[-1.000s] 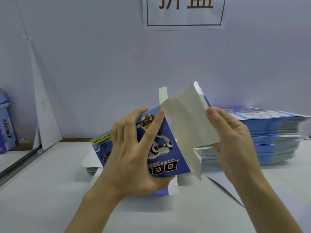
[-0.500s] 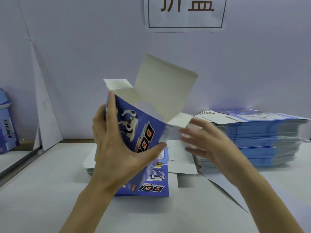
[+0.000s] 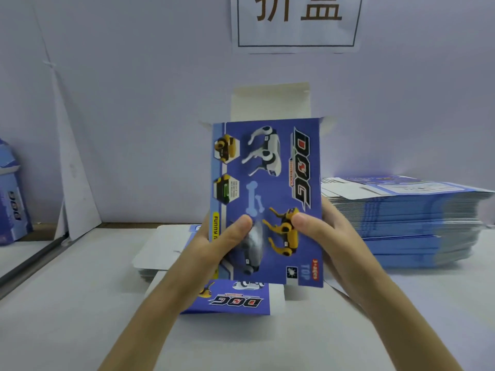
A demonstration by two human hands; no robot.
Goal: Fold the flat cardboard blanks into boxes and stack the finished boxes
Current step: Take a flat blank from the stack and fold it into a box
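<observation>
I hold a blue cardboard box [image 3: 270,183] printed with robot dogs upright in front of me, its big printed face toward the camera. Its white top flap [image 3: 270,103] stands open above it. My left hand [image 3: 214,245] grips the box's lower left edge, thumb on the front. My right hand [image 3: 326,236] grips the lower right edge, thumb on the yellow dog picture. Under the box a small pile of flat blanks [image 3: 230,301] lies on the table.
A tall stack of flat blue blanks [image 3: 407,218] sits at the right on the white table [image 3: 67,303]. A finished blue box [image 3: 12,199] stands at the far left. A white wall with a paper sign [image 3: 294,22] is behind.
The box has been turned from tilted to upright with its front face toward me. My right hand moved from reaching at the side flap to gripping the box's right edge.
</observation>
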